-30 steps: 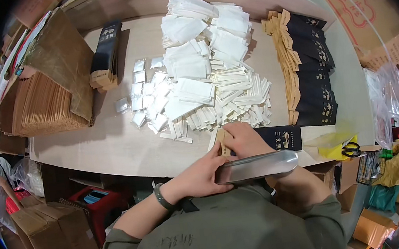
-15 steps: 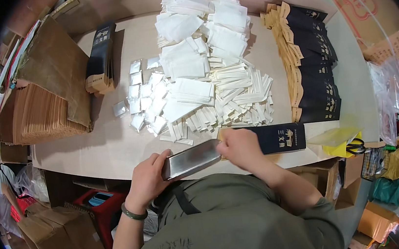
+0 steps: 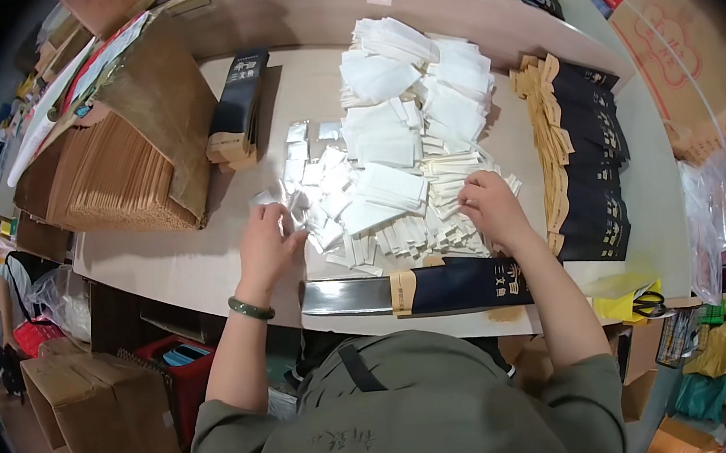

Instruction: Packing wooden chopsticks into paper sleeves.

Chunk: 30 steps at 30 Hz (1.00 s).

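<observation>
At the lower edge of the frame is an olive-green shirt [image 3: 418,399]; just above it, at lower centre, a shiny metal tray [image 3: 344,297] lies on the pale table [image 3: 153,273], its right end meeting the tan end of a black pouch [image 3: 455,288], though I cannot tell how far it runs inside; the scissors [image 3: 650,305] lie at lower right, by a yellow item [image 3: 616,309].

Left of centre, the left hand [image 3: 265,246], a green bracelet [image 3: 250,307] at its wrist, is at the edge of the small silver packets [image 3: 322,209]; its fingers are bent, the thumb standing apart from them; right of centre, the right hand [image 3: 495,210] is over the slim white packets [image 3: 431,232], fingers curled and thumb near the forefinger; whether it pinches one I cannot tell.

Farther up, wide white packets [image 3: 381,135] are heaped at upper centre; spare black pouches [image 3: 590,160] overlap in a row at right; an open carton [image 3: 173,96] holding brown card [image 3: 111,179] stands at upper left, beside a dark bundle [image 3: 243,97]; a pale panel [image 3: 294,11] closes the back.
</observation>
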{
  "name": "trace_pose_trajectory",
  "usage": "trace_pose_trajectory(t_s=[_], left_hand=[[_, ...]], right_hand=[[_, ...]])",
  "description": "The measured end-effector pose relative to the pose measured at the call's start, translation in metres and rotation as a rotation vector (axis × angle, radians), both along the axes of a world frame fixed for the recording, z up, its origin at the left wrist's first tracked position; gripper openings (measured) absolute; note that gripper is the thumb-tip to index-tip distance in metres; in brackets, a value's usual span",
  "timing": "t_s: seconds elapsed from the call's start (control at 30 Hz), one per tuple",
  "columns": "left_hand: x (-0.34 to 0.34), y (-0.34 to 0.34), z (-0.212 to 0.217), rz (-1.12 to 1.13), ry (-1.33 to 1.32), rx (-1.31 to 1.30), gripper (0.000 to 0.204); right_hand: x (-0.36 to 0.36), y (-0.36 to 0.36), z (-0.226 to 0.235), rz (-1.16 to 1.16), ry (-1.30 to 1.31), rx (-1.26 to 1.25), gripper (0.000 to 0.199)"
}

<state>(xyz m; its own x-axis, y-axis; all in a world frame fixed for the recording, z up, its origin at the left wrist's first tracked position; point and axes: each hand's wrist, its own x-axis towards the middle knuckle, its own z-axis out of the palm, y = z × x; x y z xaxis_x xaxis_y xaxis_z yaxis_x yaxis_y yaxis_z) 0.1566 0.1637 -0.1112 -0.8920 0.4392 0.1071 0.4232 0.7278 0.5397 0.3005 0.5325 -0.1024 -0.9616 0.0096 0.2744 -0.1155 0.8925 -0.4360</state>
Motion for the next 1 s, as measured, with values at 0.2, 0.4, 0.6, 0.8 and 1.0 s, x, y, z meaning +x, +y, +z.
trace_pose_trajectory(t_s=[0.2, 0.4, 0.6, 0.8, 1.0], left_hand=[[-0.007, -0.011, -0.003, 0.119, -0.197, 0.105, 0.038], [0.015, -0.016, 0.001, 0.286, -0.211, 0.471, 0.03], [0.107, -0.011, 0.002, -0.319, 0.04, 0.127, 0.024], [0.092, -0.006, 0.016, -0.163, 0.256, 0.209, 0.037], [-0.062, -0.094, 0.118, 0.285, 0.684, 0.063, 0.026]], right_hand=[[0.007, -0.016, 0.021, -0.185, -0.034, -0.021, 0.015], [-0.048, -0.056, 0.026, -0.165, -0.068, -0.23, 0.018], [-0.088, -0.066, 0.01, -0.037, -0.304, 0.021, 0.015], [-0.091, -0.074, 0.021, -0.026, -0.301, 0.138, 0.015], [-0.025, -0.157, 0.046, 0.147, -0.329, -0.022, 0.013]])
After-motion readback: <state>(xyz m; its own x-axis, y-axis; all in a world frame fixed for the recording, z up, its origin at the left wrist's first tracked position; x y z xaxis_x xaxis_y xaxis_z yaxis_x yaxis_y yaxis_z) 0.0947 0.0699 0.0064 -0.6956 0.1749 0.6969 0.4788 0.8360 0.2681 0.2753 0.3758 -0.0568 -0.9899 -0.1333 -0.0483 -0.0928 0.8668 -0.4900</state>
